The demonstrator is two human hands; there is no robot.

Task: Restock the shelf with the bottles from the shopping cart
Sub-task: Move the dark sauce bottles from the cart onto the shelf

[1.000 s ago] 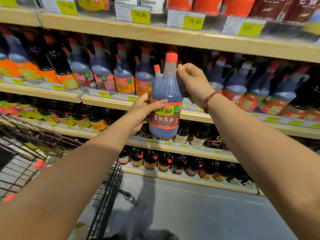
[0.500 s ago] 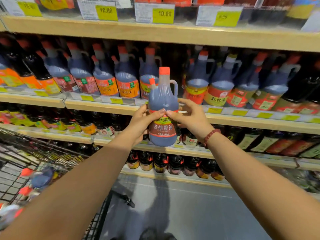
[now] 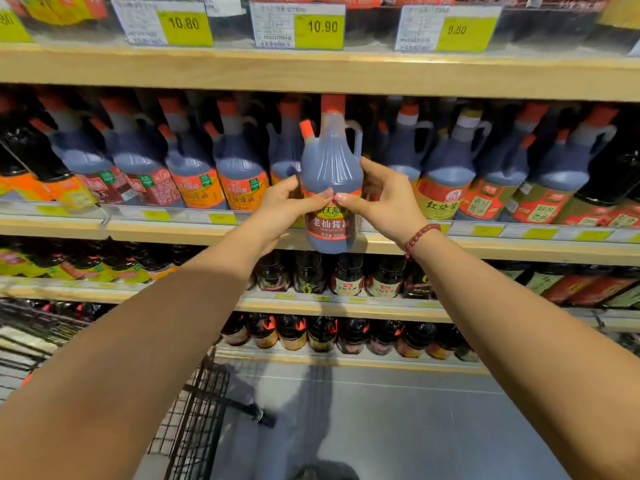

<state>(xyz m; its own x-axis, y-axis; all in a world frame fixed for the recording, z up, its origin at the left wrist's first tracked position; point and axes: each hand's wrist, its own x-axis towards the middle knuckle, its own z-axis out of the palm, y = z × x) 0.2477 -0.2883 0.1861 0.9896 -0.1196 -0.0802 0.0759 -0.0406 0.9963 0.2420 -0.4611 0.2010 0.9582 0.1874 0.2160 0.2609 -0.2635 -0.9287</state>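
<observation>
Bottle [image 3: 330, 174] | raised since earlier, frame centre | left hand [image 3: 287, 207], right hand [image 3: 382, 199] both clasping it | before shelf [image 3: 311, 72]

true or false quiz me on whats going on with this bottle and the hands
1. The left hand and the right hand both hold the soy sauce bottle. True.
2. The bottle has no cap. False: a red cap sits on its neck.
3. The bead bracelet is on the left wrist. False: it is on the right wrist.
4. The bottle is held upright. True.
5. The price tag above the bottle reads 10.90. True.
</observation>
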